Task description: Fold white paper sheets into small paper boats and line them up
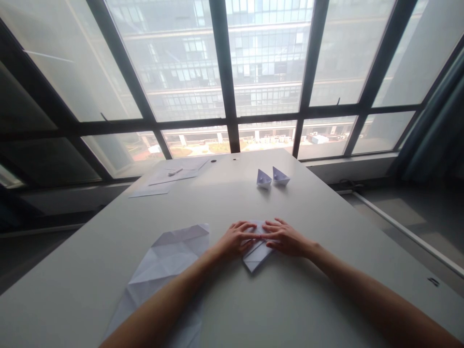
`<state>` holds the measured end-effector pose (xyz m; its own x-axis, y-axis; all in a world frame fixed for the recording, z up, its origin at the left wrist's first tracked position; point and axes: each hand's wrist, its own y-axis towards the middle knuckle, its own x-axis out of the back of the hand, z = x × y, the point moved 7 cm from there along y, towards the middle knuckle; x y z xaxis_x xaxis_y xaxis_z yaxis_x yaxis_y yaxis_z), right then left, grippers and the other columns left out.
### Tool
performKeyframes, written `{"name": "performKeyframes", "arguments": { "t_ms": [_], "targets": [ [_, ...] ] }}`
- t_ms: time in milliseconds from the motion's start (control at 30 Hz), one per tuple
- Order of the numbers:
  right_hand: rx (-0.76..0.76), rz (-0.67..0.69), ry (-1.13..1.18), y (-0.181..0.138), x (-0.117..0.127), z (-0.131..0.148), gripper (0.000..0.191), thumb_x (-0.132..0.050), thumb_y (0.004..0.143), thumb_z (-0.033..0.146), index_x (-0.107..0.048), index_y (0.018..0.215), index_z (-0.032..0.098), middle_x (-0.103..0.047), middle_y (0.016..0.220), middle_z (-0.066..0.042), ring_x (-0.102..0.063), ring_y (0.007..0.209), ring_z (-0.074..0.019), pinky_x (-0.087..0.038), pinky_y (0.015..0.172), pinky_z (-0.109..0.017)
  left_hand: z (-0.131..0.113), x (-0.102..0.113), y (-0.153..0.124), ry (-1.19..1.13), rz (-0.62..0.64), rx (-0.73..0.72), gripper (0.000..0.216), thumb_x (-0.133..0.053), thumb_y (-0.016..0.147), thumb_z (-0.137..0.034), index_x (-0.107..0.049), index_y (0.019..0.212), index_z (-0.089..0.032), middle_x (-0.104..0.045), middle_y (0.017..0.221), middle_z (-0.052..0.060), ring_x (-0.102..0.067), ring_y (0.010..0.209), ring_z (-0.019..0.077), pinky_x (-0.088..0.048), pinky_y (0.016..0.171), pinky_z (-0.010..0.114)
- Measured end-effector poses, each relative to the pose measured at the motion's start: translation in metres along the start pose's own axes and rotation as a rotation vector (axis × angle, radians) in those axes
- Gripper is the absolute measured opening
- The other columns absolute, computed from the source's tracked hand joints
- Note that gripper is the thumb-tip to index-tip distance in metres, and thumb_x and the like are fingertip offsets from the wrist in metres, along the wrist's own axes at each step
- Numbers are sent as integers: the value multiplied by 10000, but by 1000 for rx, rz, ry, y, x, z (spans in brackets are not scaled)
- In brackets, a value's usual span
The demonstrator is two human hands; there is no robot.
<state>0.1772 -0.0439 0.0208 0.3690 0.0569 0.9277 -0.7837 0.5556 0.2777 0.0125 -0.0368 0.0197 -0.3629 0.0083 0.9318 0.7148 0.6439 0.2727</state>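
My left hand and my right hand lie side by side on a small folded white paper in the middle of the grey table. Both hands have their fingers stretched out and pressed flat on the paper, fingertips almost meeting. The paper's pointed lower corner sticks out toward me from under the hands. A large creased white sheet lies unfolded just left of my left forearm.
Two small folded paper boats stand at the far side of the table. Flat sheets with a pen lie at the far left corner. Large windows run behind the table; its right edge drops to the floor.
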Motion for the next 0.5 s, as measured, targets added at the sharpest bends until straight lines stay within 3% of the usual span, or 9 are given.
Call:
{"name": "performKeyframes", "arguments": {
  "t_ms": [133,200,333,500],
  "targets": [
    [-8,51,27,-1,-3,-3,345,-509,1002,411,-632,1315,332,-554,1443,-95,-429,1398,-295,-282,1153,-566,7,-5,0,10,3,47,388,-513,994,-283,-580,1375,-308,-577,1418,39,-479,1332,244,-376,1125,434],
    [-7,57,46,-1,-3,-4,342,-511,999,421,-649,1296,321,-544,1453,-100,-408,1413,-302,-276,1155,-575,13,-10,0,36,26,89,457,-504,991,-301,-504,1447,-265,-503,1494,63,-418,1396,265,-335,1157,455],
    [-17,55,72,0,-4,-7,345,-522,995,413,-645,1304,323,-536,1461,-105,-397,1422,-301,-264,1158,-579,21,-18,-2,88,142,122,544,-415,1023,-444,-372,1533,-257,-280,1619,78,-215,1502,314,-187,1201,550],
    [-24,76,77,0,-4,-8,342,-472,1018,415,-641,1304,334,-518,1479,-92,-373,1438,-281,-249,1164,-573,20,-18,-5,78,275,86,737,-376,985,-635,-210,1589,-246,-121,1650,100,-107,1521,330,-110,1210,539]
  ]
}}
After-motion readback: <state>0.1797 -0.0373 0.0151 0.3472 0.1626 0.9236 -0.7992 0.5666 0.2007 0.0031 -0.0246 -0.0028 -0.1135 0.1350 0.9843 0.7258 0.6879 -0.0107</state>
